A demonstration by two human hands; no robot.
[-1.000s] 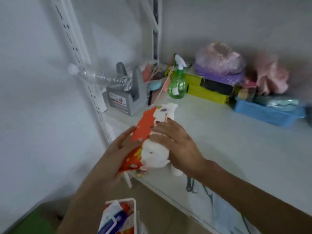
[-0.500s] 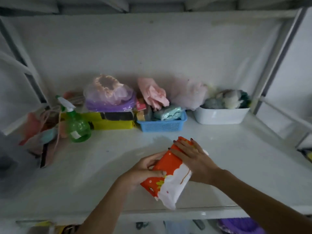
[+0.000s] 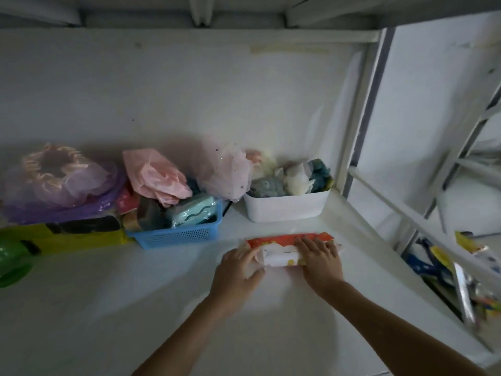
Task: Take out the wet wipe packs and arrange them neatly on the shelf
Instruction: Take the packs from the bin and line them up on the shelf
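Currently, the packet lies flat on the shelf, toward its right rear corner, just in front of the white tub. The left hand grips the packet's left end with curled fingers. The right hand presses on its top, fingers nearly straight.

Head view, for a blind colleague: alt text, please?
The left hand grips one end of an orange-and-white soft pack lying on a white shelf, the right hand pressing its top; a white bin and blue basket stand behind.
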